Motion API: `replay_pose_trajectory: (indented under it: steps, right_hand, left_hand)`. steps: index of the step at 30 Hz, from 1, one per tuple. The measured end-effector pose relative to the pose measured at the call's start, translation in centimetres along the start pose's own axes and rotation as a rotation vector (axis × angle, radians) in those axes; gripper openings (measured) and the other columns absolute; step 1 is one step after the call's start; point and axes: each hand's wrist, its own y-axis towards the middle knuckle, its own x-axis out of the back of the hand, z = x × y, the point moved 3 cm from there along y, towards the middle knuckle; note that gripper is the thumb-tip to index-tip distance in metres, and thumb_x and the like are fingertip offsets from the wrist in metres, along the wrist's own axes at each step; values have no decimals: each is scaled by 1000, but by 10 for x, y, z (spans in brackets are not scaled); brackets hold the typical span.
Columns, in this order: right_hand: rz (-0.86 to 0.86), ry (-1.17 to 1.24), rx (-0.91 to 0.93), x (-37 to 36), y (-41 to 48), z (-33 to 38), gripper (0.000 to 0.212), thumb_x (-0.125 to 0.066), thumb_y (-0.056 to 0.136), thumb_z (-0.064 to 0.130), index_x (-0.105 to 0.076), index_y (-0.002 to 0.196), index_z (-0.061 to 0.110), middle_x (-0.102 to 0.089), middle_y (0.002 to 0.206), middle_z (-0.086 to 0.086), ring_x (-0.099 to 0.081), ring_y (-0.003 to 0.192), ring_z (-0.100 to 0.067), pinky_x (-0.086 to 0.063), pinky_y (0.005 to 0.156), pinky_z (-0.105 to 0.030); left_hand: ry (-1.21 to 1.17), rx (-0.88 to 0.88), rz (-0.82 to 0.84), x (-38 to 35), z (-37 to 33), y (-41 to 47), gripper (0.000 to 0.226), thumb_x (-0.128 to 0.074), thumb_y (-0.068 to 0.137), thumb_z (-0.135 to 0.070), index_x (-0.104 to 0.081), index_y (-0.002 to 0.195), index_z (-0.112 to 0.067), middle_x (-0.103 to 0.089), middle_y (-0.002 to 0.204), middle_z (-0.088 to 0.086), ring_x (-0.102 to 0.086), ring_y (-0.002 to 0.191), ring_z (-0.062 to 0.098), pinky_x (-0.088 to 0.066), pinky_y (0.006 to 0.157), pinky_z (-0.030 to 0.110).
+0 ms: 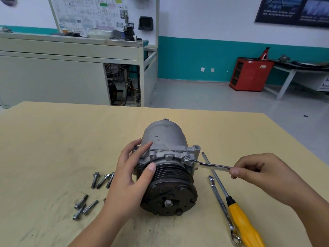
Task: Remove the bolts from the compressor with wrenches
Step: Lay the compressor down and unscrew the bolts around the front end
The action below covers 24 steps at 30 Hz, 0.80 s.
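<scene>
A grey compressor with a dark pulley facing me lies on the tan table. My left hand holds its left side, fingers on the body and thumb on the pulley rim. My right hand grips the handle of a silver wrench. The wrench's open jaw sits on a bolt on the compressor's right flange. Several loose bolts lie to the left of my left hand.
A second wrench and a yellow-handled screwdriver lie on the table to the right of the compressor. More loose bolts lie at the lower left. Beyond the table stand a grey workbench and a red cabinet.
</scene>
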Motion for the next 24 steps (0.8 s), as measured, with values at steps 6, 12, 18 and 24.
replay_pose_trajectory:
  steps: [6, 12, 18, 24]
  right_hand:
    - [153, 86, 3, 20, 1, 9, 25, -62, 81, -2, -66, 75, 22, -65, 61, -7, -53, 50, -12, -41, 47, -17]
    - [-124, 466, 43, 7, 7, 8, 11, -66, 61, 9, -73, 68, 10, -69, 64, -19, -66, 52, -26, -50, 47, -22]
    - [-301, 580, 78, 7, 5, -2, 7, -65, 59, 11, -72, 60, 12, -52, 43, -6, -47, 41, -9, -37, 40, -15]
    - [-459, 1239, 220, -6, 16, 8, 25, -50, 81, 26, -61, 59, 23, -57, 69, 7, -57, 67, -9, -54, 71, -23]
  left_hand:
    - [-9, -7, -3, 0, 1, 1, 39, -51, 78, -43, -52, 114, -57, -34, 130, -40, -35, 123, -15, -30, 87, -4]
    - [-20, -8, 3, 0, 0, 0, 40, -51, 79, -42, -51, 117, -54, -34, 131, -38, -34, 123, -15, -28, 86, -7]
    - [-27, -21, 4, 1, 0, 0, 40, -51, 79, -42, -51, 117, -53, -33, 128, -42, -31, 123, -19, -25, 84, -8]
    - [-39, -31, -5, 0, 0, 1, 39, -51, 80, -40, -51, 117, -54, -33, 127, -42, -32, 121, -21, -24, 82, -9]
